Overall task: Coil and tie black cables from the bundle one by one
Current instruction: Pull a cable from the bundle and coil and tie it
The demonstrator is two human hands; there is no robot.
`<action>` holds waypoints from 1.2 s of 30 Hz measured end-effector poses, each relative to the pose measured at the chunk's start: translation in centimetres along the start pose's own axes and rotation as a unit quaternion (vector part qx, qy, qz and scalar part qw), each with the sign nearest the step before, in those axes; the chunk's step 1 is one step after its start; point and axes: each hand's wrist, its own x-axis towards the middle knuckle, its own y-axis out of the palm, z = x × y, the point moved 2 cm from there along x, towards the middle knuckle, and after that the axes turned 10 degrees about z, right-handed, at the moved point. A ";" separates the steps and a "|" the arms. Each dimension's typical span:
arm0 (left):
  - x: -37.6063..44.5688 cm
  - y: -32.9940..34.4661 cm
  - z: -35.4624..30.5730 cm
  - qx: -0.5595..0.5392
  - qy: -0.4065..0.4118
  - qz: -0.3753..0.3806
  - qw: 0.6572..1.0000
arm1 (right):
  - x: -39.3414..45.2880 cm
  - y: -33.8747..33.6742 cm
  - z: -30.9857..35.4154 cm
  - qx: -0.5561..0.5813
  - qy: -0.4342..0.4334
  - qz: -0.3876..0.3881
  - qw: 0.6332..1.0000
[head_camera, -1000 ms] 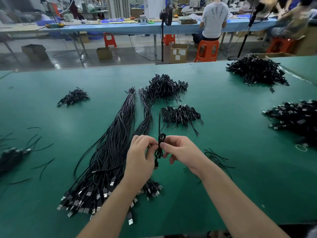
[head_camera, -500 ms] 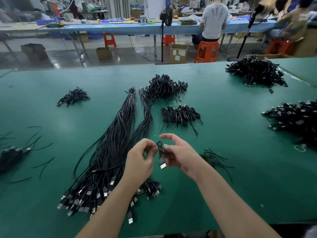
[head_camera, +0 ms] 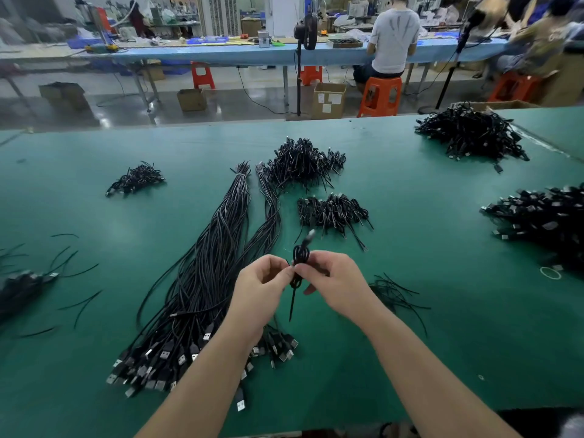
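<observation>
Green table [head_camera: 442,279]: cable piles [head_camera: 303,164] everywhere.

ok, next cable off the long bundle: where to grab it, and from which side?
Pinch one plug at the fanned near end of the bundle, coming from the near edge. The plugs lie spread and separable there; further up the cables run packed, and a band ties the far end.

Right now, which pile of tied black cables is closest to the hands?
The small pile of coiled black cables just beyond the hands, right of the long loose cable bundle. The other piles lie farther back or off to the sides.
</observation>
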 end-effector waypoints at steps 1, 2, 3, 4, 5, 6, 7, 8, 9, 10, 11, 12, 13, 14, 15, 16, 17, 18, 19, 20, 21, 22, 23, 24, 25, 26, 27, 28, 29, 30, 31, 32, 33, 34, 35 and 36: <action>-0.1 0.0 -0.1 0.002 0.006 0.005 1.000 | 0.1 -0.1 0.0 0.039 0.014 0.006 0.999; -0.1 0.0 -0.2 0.007 0.008 0.009 1.000 | 0.1 -0.2 0.0 0.079 0.033 0.017 0.996; -0.1 0.0 -0.2 0.015 0.009 0.011 1.000 | 0.2 -0.3 -0.1 0.115 0.054 0.029 0.992; -0.1 0.1 -0.1 0.027 0.011 0.010 1.000 | 0.1 -0.3 -0.2 0.139 0.070 0.040 0.987; -0.1 0.2 -0.1 0.044 0.016 0.008 0.999 | 0.2 -0.3 -0.2 0.157 0.083 0.046 0.983; -0.1 0.4 0.0 0.060 0.024 0.005 0.998 | 0.3 -0.3 -0.2 0.174 0.094 0.047 0.979; -0.1 0.5 0.0 0.074 0.035 0.002 0.997 | 0.4 -0.2 -0.3 0.198 0.107 0.045 0.973; -0.1 0.7 -0.1 0.086 0.051 -0.001 0.995 | 0.4 -0.2 -0.2 0.226 0.122 0.045 0.965; -0.1 0.8 -0.2 0.101 0.073 -0.002 0.992 | 0.4 -0.2 -0.2 0.260 0.137 0.052 0.954; -0.3 0.9 -0.4 0.123 0.100 -0.002 0.987 | 0.3 -0.1 -0.2 0.294 0.150 0.068 0.941; -0.4 1.0 -0.5 0.156 0.130 -0.003 0.979 | 0.3 0.0 -0.1 0.325 0.155 0.089 0.929; -0.6 1.0 -0.7 0.197 0.159 -0.007 0.967 | 0.1 0.1 0.0 0.347 0.153 0.106 0.919; -0.7 1.0 -0.8 0.240 0.183 -0.016 0.953 | 0.0 0.2 0.0 0.358 0.147 0.114 0.915; -0.7 1.0 -0.8 0.271 0.200 -0.026 0.941 | 0.0 0.2 0.0 0.363 0.137 0.115 0.914; -0.6 0.9 -0.9 0.284 0.208 -0.034 0.935 | -0.1 0.2 0.0 0.367 0.125 0.114 0.915; -0.5 0.8 -0.9 0.280 0.204 -0.038 0.937 | -0.1 0.2 0.0 0.372 0.111 0.114 0.914; -0.3 0.6 -0.8 0.260 0.188 -0.042 0.946 | -0.1 0.2 0.0 0.377 0.095 0.116 0.914; -0.1 0.5 -0.8 0.229 0.160 -0.047 0.959 | -0.2 0.2 -0.1 0.373 0.079 0.118 0.917; 0.2 0.3 -0.6 0.192 0.122 -0.051 0.972 | -0.2 0.3 -0.2 0.351 0.064 0.114 0.927; 0.4 0.2 -0.5 0.150 0.083 -0.051 0.984 | -0.3 0.4 -0.2 0.312 0.049 0.104 0.943; 0.7 0.1 -0.2 0.110 0.046 -0.048 0.992 | -0.3 0.5 -0.2 0.261 0.034 0.084 0.961; 0.8 0.1 0.1 0.074 0.019 -0.040 0.996 | -0.2 0.5 -0.3 0.208 0.020 0.058 0.976; 0.8 0.1 0.2 0.048 0.001 -0.031 0.998 | -0.2 0.5 -0.3 0.158 0.010 0.028 0.987; 0.8 0.0 0.3 0.034 -0.007 -0.024 0.999 | -0.2 0.5 -0.4 0.111 0.006 0.000 0.994; 0.8 -0.1 0.3 0.032 -0.009 -0.020 0.999 | -0.2 0.4 -0.4 0.072 0.006 -0.019 0.997; 0.8 -0.1 0.3 0.034 -0.007 -0.019 0.999 | -0.2 0.4 -0.5 0.044 0.006 -0.026 0.999; 0.7 -0.1 0.3 0.038 -0.003 -0.020 0.999 | -0.2 0.5 -0.4 0.030 0.004 -0.024 0.999; 0.7 0.0 0.2 0.044 0.004 -0.022 0.999 | -0.3 0.6 -0.4 0.024 -0.001 -0.019 1.000; 0.6 0.0 0.2 0.058 0.012 -0.024 0.998 | -0.4 0.8 -0.3 0.018 -0.005 -0.016 1.000; 0.6 0.1 0.1 0.083 0.026 -0.026 0.996 | -0.4 0.9 -0.3 0.008 -0.003 -0.017 1.000; 0.6 0.2 0.1 0.117 0.042 -0.027 0.992 | -0.4 1.0 -0.4 0.002 0.008 -0.017 1.000; 0.5 0.2 0.1 0.153 0.058 -0.027 0.986 | -0.3 1.0 -0.4 0.013 0.028 -0.011 0.999; 0.3 0.3 0.1 0.185 0.073 -0.026 0.980 | -0.2 1.0 -0.4 0.050 0.053 0.001 0.997; 0.2 0.3 0.2 0.215 0.088 -0.024 0.972 | 0.0 0.9 -0.5 0.110 0.081 0.019 0.991; 0.0 0.3 0.2 0.248 0.106 -0.022 0.963 | 0.1 0.9 -0.6 0.181 0.109 0.038 0.977; -0.2 0.4 0.2 0.286 0.130 -0.025 0.949 | 0.1 0.9 -0.6 0.256 0.134 0.052 0.956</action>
